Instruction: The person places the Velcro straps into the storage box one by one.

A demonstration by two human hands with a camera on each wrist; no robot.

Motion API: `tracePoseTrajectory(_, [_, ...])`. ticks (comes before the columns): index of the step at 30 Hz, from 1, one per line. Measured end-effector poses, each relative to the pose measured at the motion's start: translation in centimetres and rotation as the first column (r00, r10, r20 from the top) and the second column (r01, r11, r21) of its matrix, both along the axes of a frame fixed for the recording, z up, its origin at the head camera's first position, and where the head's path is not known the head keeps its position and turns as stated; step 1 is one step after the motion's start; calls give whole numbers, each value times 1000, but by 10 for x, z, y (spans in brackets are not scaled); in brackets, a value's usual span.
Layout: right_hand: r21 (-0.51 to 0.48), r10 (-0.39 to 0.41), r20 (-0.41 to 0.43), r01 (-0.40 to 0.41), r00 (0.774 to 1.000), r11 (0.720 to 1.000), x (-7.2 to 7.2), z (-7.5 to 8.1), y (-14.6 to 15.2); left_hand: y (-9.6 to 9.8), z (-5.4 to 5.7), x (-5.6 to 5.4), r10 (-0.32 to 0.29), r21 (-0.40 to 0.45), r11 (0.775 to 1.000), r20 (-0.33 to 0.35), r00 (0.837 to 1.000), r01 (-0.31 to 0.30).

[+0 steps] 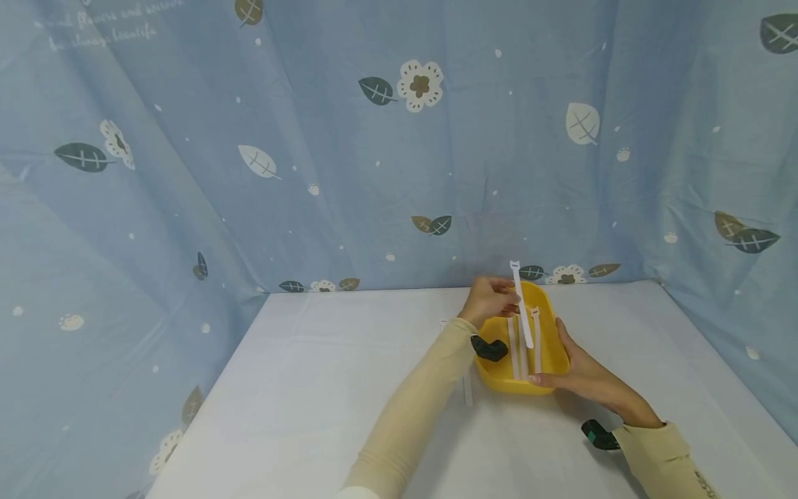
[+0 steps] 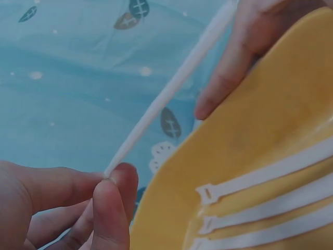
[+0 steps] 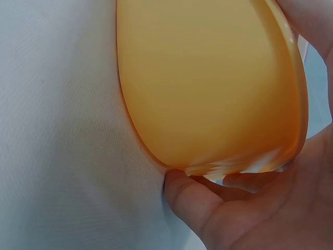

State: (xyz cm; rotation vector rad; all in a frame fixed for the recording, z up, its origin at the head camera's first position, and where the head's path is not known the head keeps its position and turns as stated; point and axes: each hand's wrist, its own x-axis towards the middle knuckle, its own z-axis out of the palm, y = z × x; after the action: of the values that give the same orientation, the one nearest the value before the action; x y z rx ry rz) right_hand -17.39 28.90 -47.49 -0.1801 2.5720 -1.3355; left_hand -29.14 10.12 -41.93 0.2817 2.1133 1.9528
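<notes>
My left hand [image 1: 492, 301] pinches a white cable tie [image 1: 522, 308] between thumb and fingertips, over the far part of a yellow plastic tub [image 1: 511, 385]. In the left wrist view the pinched cable tie [image 2: 161, 101] slants up to the right from the fingertips, and its slotted head shows at the top in the head view. Inside the tub lie 3 more white cable ties [image 2: 281, 172], side by side. My right hand [image 1: 580, 374] grips the tub's near right corner, thumb at the front rim and fingers along the right wall. The tub appears tilted.
Another white strip [image 1: 467, 389] lies on the white tabletop [image 1: 324, 388], partly covered by the left sleeve [image 1: 418, 409]. Black wrist-worn devices [image 1: 489, 348] sit at both wrists. A blue patterned curtain [image 1: 349, 159] hangs behind the table and along its sides.
</notes>
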Motion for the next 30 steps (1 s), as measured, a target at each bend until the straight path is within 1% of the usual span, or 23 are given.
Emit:
tracePoseTrajectory(5, [-15,3,-4,-3,1000,1000,0,0,-1,3,-4,-1,1,-37,999,-8,1000,-1])
tracePoseTrajectory(12, [-6,-2,0,2,1000,1000,0,0,0,8,-8,0,15,-71,997,9,1000,-15])
tracePoseTrajectory(19, [-9,-3,-6,3,1000,1000,0,-2,1,13,-13,4,8,-160,987,-7,1000,-9])
tracePoseTrajectory(23, [-10,-5,-10,5,1000,1000,-1,-2,2,14,-16,4,-11,-196,981,-9,1000,9])
tracePoseTrajectory(30, [-2,-9,10,9,1000,1000,0,-1,2,18,-20,4,-25,-235,972,10,1000,27])
